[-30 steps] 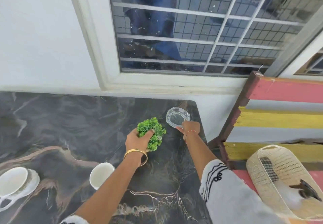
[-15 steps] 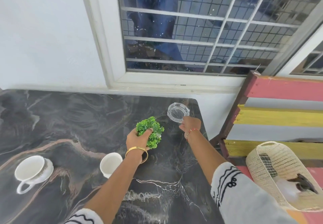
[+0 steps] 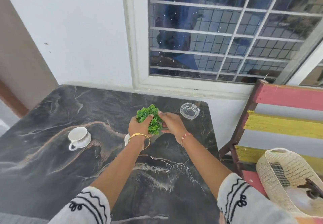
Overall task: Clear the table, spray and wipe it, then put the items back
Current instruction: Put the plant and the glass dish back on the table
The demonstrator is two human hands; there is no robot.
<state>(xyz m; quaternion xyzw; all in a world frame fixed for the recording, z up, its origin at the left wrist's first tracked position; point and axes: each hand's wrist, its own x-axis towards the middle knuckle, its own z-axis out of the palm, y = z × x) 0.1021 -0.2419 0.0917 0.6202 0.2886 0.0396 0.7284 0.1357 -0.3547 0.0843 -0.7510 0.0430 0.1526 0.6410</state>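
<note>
- Step in hand, as I judge it: either lifting off or setting back the small green plant (image 3: 150,118); the frame alone does not settle which.
- My left hand (image 3: 139,127) is wrapped around the plant's near-left side, fingers sunk in the foliage.
- My right hand (image 3: 172,124) lies flat against its right side, fingers extended, steadying rather than clenching.
- The plant sits between both hands, on or just above the dark marble table (image 3: 70,171); its base is hidden, so contact cannot be confirmed.
- Appearance: dense, bright green, fine-leaved, rounded clump; likely artificial, light, easily crushed.
- Beyond my right hand, apart from it: a clear glass ashtray (image 3: 190,110) near the table's far corner.
- Left of my left hand: a white cup (image 3: 78,137); a second white cup (image 3: 127,139) shows partly behind my left wrist.
- Next move calls for a level, gentle two-handed carry.
</note>
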